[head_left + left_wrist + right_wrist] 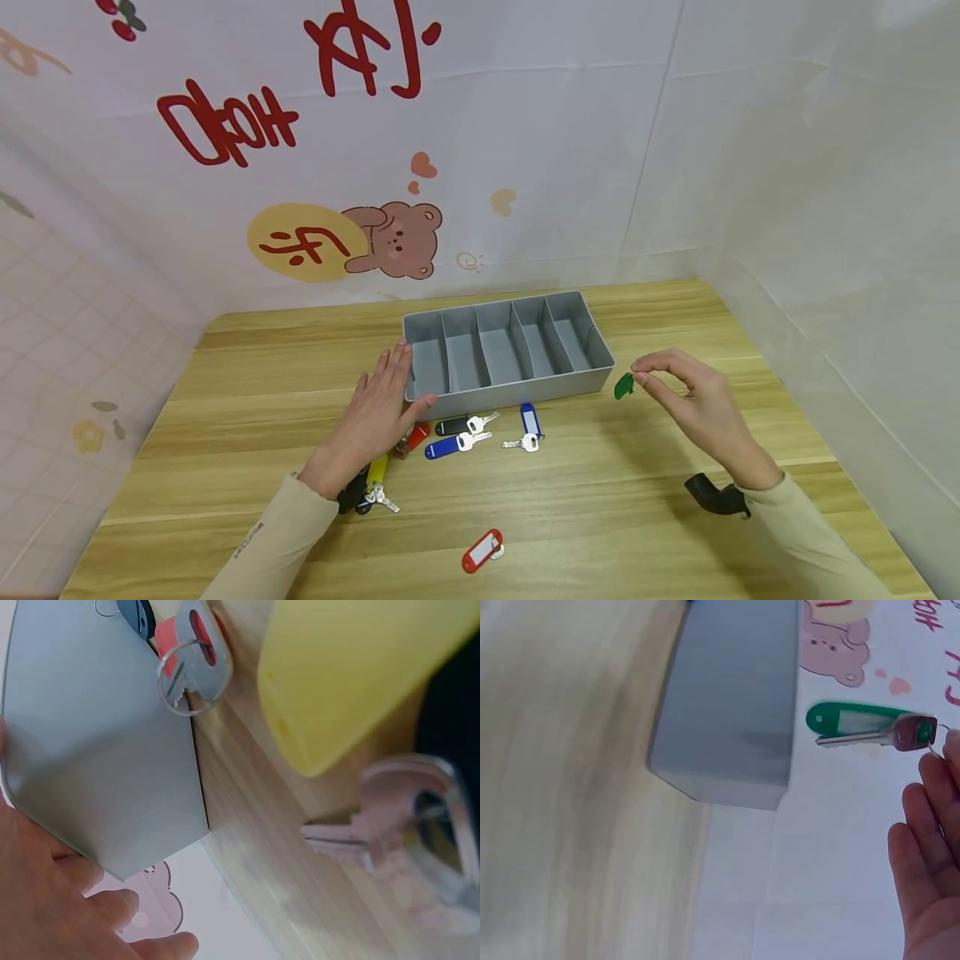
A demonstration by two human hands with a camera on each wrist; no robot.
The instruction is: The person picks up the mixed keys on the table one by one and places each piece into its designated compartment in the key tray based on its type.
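Observation:
Near the right front corner of a grey compartment tray (pixel 517 390), my right hand (pixel 701 412) holds a green key tag (pixel 624 386) up between thumb and forefinger. The right wrist view shows the pinch at its split ring, with a silver key (pixel 862 738) hanging alongside the tag. My left hand (pixel 375 408) rests at the tray's left end, fingers extended along the rim and thumb over the front edge. No contents show in the tray's several compartments. Just under the left hand lies a red-tagged key (pixel 199 656).
In front of the tray lie keys with a black tag (pixel 452 426), a blue tag (pixel 442 447) and another blue tag (pixel 530 419). A yellow tag (pixel 377 471) sits by the left wrist, a red tag (pixel 482 550) nearer the front. A printed cloth (pixel 540 167) hangs behind the table.

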